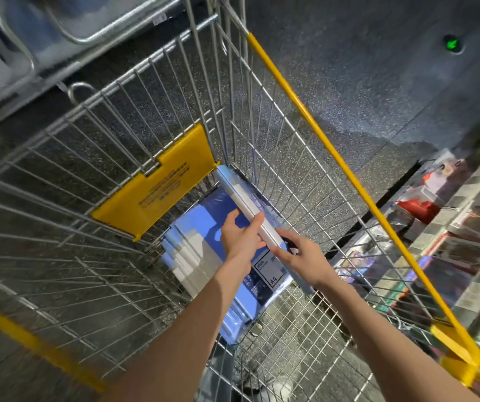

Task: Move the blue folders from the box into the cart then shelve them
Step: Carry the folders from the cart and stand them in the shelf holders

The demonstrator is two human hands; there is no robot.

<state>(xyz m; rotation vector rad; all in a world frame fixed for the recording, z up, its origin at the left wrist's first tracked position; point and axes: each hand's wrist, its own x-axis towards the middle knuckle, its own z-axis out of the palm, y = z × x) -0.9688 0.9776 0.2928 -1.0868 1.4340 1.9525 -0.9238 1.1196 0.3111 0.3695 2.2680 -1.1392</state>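
Both my arms reach down into a wire shopping cart (265, 134) with yellow trim. Several blue folders (192, 245) in clear wrap lie stacked on the cart's floor. One more blue folder (241, 195) stands on its edge against the cart's right wall, seen edge-on. My left hand (241, 236) grips this upright folder from the left, thumb over its top edge. My right hand (302, 256) holds the same folder's near end from the right side. An A4 label (270, 271) shows on the stack beneath my hands.
A yellow plastic flap (157, 184) hangs on the cart's far wall. Store shelves (450, 233) packed with goods run along the right. Another metal cart frame (30, 39) stands at the upper left. Speckled dark floor (363, 82) surrounds the cart.
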